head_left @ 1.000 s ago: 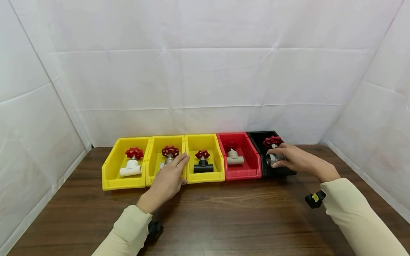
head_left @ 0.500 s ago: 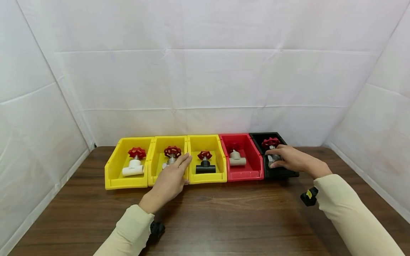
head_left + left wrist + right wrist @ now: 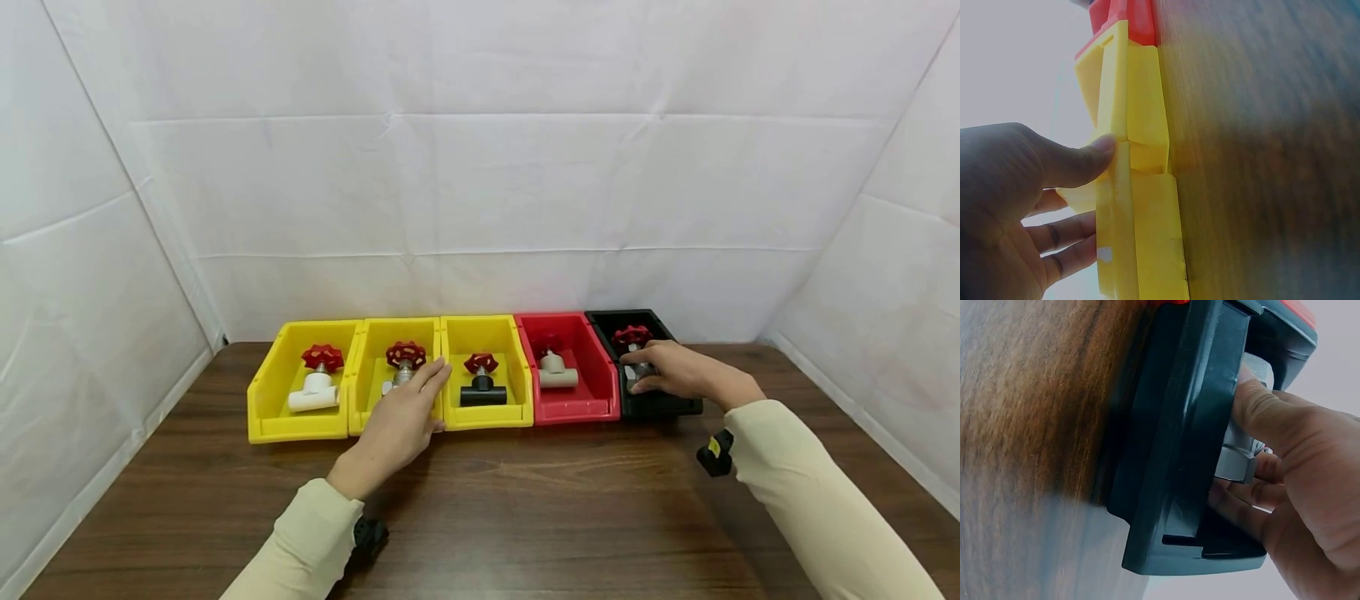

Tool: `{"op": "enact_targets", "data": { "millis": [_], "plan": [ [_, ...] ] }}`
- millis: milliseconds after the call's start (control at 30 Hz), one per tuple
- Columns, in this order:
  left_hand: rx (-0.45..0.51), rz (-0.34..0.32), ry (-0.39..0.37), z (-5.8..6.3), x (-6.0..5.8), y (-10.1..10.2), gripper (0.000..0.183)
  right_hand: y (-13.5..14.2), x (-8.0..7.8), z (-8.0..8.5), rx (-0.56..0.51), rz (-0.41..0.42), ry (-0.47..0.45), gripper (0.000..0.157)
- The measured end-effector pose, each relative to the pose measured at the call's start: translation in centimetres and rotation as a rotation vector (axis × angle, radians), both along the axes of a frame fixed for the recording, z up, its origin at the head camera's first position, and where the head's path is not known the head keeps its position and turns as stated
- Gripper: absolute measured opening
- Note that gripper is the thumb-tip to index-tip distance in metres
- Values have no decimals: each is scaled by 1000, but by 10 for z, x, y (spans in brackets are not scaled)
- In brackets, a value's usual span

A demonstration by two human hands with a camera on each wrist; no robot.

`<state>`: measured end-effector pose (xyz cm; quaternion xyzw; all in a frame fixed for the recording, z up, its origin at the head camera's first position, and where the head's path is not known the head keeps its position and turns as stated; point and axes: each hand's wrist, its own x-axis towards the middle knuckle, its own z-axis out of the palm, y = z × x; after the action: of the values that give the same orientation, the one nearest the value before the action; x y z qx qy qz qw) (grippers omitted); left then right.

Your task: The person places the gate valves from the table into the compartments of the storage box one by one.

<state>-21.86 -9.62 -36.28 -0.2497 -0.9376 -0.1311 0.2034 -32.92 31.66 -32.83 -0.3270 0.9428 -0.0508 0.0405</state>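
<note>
In the black bin point(image 3: 660, 406) at the right end of the row, my right hand point(image 3: 684, 371) grips the metal body of a valve point(image 3: 1237, 464) with a red handwheel. Thumb and fingers lie on opposite sides of the body, low in the bin. My left hand point(image 3: 397, 429) rests at the front of the middle yellow bins, fingers fairly straight. Its thumb touches the yellow rim point(image 3: 1121, 187) near where two bins meet. Behind this hand, partly hidden, a metal valve point(image 3: 406, 357) with a red wheel sits in the second yellow bin point(image 3: 360, 407).
A white valve point(image 3: 315, 392) lies in the leftmost yellow bin point(image 3: 298, 429). The third yellow bin point(image 3: 487, 417) holds a black valve point(image 3: 483, 392), the red bin point(image 3: 576, 410) a beige one point(image 3: 557, 373). A white sheet point(image 3: 480, 183) stands behind the brown table point(image 3: 540, 517).
My right hand has lowered the metal valve into the black bin and still grips it. My left hand keeps its place at the yellow bins. The head view has shifted slightly.
</note>
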Motion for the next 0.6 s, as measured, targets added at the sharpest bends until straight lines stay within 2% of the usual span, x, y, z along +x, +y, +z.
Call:
{"op": "enact_targets", "data": {
  "millis": [600],
  "plan": [
    [-1,0,-2,0,-1,0,70,-2,-7,-6,4,14,-55,50]
  ]
}}
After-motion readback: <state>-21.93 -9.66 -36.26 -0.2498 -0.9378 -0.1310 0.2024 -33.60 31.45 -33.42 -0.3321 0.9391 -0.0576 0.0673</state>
